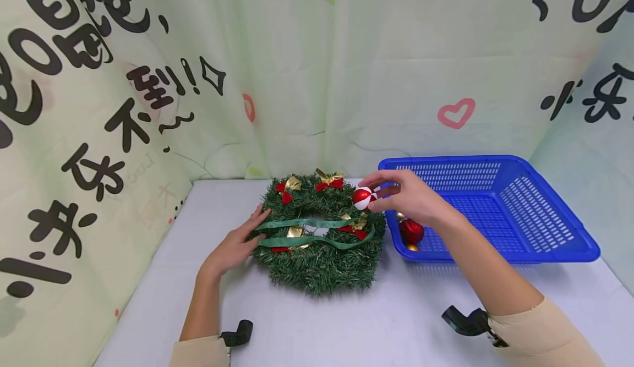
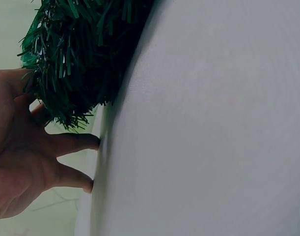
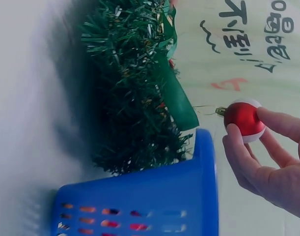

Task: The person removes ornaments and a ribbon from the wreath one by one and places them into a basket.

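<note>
A green wreath [image 1: 322,270] lies on the table, with red and gold bows and a green ribbon [image 1: 302,241] stretched across its middle. My left hand [image 1: 235,247] rests against the wreath's left side. In the left wrist view two spread fingers [image 2: 73,142] reach past the branches, while the other fingertips are hidden by them. With thumb and fingers, my right hand [image 1: 408,195] pinches a red and white Christmas ball [image 1: 363,197] above the wreath's upper right edge. The right wrist view shows the ball's metal cap [image 3: 220,111] pointing away from the palm.
A blue plastic basket [image 1: 515,254] stands to the right, close beside the wreath. A dark red ornament [image 1: 411,231] and a small gold one [image 1: 413,247] lie in its left end. Behind the white table [image 1: 346,328] hangs a printed curtain [image 1: 297,81].
</note>
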### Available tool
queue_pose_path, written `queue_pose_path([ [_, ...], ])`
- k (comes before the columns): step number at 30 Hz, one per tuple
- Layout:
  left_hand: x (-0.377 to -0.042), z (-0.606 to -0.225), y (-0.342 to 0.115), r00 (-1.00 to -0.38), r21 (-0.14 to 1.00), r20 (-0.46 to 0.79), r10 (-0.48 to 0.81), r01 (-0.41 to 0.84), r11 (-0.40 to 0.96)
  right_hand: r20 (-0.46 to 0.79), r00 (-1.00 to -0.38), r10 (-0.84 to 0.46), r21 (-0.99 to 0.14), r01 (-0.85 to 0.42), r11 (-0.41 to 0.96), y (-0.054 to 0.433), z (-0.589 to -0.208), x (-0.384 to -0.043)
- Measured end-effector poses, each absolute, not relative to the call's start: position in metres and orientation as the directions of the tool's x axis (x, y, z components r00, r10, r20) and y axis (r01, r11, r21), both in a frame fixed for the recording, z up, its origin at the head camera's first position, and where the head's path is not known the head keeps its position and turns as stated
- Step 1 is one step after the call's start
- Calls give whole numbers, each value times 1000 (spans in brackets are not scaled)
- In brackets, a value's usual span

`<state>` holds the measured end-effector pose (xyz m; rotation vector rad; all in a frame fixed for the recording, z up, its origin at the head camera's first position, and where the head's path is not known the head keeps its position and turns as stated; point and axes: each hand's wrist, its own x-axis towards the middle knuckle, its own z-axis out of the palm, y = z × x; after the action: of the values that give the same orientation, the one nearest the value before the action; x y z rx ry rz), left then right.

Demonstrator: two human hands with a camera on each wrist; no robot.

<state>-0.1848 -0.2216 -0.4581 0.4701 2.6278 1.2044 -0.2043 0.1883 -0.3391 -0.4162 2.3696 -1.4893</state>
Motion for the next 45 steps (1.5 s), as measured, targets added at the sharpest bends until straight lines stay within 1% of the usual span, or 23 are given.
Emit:
queue_pose_path([
  [8, -186, -460, -222, -926, 760, -54, 374, 205, 617, -121, -925, -361, -910, -42, 413, 208, -348, -193],
  [21, -186, -458, -221, -927, 758, -46, 373, 211, 618, -90, -946, -310, -899, -57, 435, 237, -348, -174],
  [30, -185, -458, -220, -925, 767, -49, 377, 208, 608, -107, -959, -262, -878, -32, 478, 255, -353, -164],
  [37, -184, -457, -221, -927, 763, -44, 373, 210, 611, -92, -959, -267, -875, -50, 482, 268, -361, -162],
  [45, -183, -457, -221, -925, 762, -40, 379, 217, 610, -116, -957, -267, -856, -40, 516, 280, -370, -160],
])
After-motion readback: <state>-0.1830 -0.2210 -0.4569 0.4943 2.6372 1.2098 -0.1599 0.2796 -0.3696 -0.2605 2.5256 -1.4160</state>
